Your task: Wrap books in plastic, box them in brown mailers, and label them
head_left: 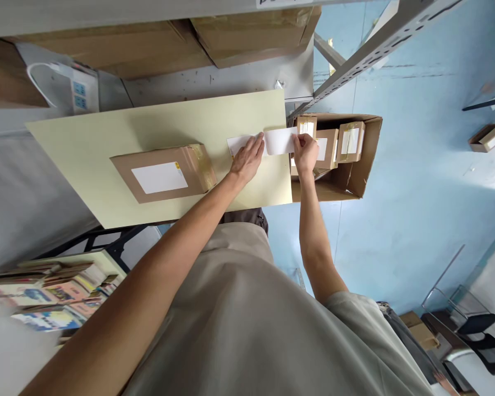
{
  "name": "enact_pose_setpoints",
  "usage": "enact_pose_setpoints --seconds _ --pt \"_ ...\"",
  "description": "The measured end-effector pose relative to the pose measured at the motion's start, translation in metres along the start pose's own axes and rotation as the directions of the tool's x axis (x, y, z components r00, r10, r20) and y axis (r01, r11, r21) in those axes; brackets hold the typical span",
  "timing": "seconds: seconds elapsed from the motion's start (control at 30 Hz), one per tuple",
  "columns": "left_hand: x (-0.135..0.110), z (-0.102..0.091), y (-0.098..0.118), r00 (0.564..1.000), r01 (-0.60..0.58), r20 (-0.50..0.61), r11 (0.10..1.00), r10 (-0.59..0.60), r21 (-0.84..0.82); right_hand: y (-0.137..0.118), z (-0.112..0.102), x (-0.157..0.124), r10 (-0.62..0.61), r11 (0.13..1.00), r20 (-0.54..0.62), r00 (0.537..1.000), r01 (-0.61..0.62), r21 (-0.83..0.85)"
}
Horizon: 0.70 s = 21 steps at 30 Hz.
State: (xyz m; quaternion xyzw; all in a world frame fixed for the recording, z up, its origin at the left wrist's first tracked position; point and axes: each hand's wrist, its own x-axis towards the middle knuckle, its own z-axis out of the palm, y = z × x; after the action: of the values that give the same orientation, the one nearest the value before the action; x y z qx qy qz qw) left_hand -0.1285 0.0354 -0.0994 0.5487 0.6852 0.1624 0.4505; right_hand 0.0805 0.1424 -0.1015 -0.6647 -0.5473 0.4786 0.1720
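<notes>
My right hand (pixel 306 151) pinches the right end of a white paper strip (pixel 279 141), which bends up a little near its middle. My left hand (pixel 248 158) lies with fingers stretched out on white paper (pixel 234 145) at the strip's left; whether both are one piece cannot be told under the fingers. Both hands are over the pale yellow tabletop (pixel 169 124). To their left rests a closed cardboard box (pixel 126 170), taped at its right end and bearing a white label (pixel 160 177).
Against the table's right end stands an open carton (pixel 365 165) with several small labelled boxes inside. A grey metal shelf (pixel 367 52) with large cartons (pixel 256 36) runs along the far side. Stacked books (pixel 66 291) are at lower left. Another person's hand (pixel 443 380) shows at lower right.
</notes>
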Motion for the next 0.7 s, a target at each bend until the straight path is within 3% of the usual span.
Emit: enact_pose_setpoints --seconds 0.2,0.33,0.43,0.6,0.7 --pt "0.002 -0.002 0.01 0.999 0.025 0.04 0.995 -0.028 0.092 0.015 0.014 -0.008 -0.015 0.999 -0.055 0.998 0.013 -0.037" --pt "0.003 0.002 0.01 0.999 0.014 0.031 0.998 -0.016 0.069 0.02 -0.003 -0.02 0.026 0.997 -0.193 0.981 -0.038 -0.063" --pt "0.005 0.006 0.01 0.999 0.027 0.036 0.997 -0.03 0.072 0.011 -0.023 -0.031 -0.036 0.999 -0.264 0.964 0.025 -0.044" --pt "0.013 -0.006 0.015 0.999 0.04 -0.006 0.999 -0.04 0.014 -0.019 -0.034 -0.052 -0.114 0.991 -0.195 0.974 0.124 0.039" --pt "-0.002 -0.028 0.019 0.991 0.068 -0.097 0.976 -0.09 -0.208 -0.032 -0.028 -0.068 -0.098 0.973 -0.14 0.985 0.125 0.195"
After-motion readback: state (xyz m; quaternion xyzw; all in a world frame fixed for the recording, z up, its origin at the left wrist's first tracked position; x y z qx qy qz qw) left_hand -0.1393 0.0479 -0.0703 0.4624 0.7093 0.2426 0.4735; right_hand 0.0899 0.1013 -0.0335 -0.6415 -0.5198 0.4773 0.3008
